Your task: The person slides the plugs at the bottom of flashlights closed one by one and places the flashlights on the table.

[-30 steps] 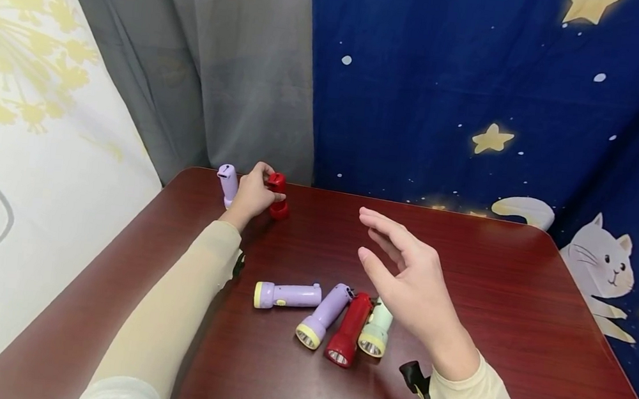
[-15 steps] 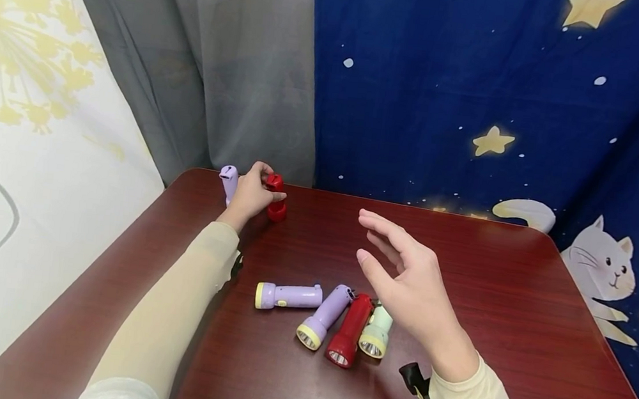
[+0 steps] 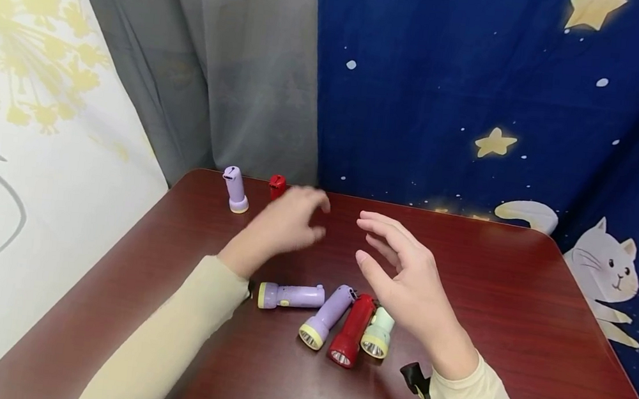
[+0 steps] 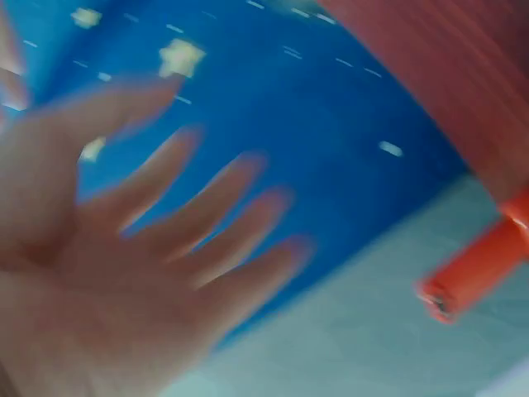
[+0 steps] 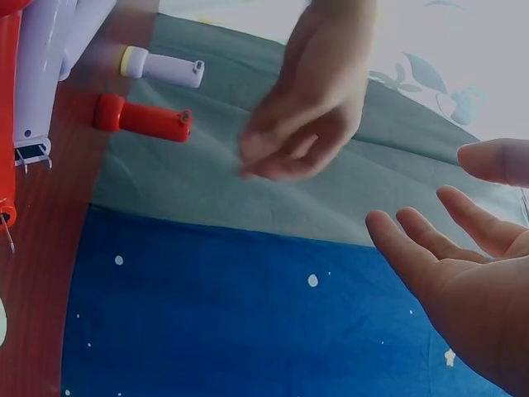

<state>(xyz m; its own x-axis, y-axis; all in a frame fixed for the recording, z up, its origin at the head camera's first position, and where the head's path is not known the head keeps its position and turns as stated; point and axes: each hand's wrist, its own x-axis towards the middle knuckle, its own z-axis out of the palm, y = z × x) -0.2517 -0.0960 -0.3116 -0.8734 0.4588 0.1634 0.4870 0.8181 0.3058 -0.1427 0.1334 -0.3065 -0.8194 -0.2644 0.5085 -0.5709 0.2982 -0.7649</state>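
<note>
The standing red flashlight (image 3: 277, 186) is at the far edge of the table (image 3: 497, 274), wide head down and narrow handle up; the left hand (image 3: 285, 222) is just beside it and hides its lower part in the head view (the right wrist view shows it whole). It looks like hard, glossy plastic, so I would judge it light, stiff and slightly slippery; the straight handle above the flared head seems the best place to take hold, since a knock near the top could tip it. The left hand's fingers are spread and loosely bent, blurred, and have hold of nothing; the right hand (image 3: 413, 276) hangs above the table with its fingers extended, thumb well apart from them, likewise holding nothing.

To the left of the standing red flashlight is a standing lilac flashlight (image 3: 235, 190), also on its wide head; nearer the person, four more lie down: a sideways lilac flashlight (image 3: 298, 296) with its yellow-rimmed head to the left, a slanted lilac flashlight (image 3: 331, 313), a lying red flashlight (image 3: 352, 331) and a pale green flashlight (image 3: 378, 334), the last three side by side with their lenses toward the person; whether they touch is hard to tell. Behind the table hang a grey curtain (image 3: 262, 72) and a blue curtain (image 3: 419, 119) printed with stars and a cat; a white panel (image 3: 82, 202) with yellow flowers stands at the left.
</note>
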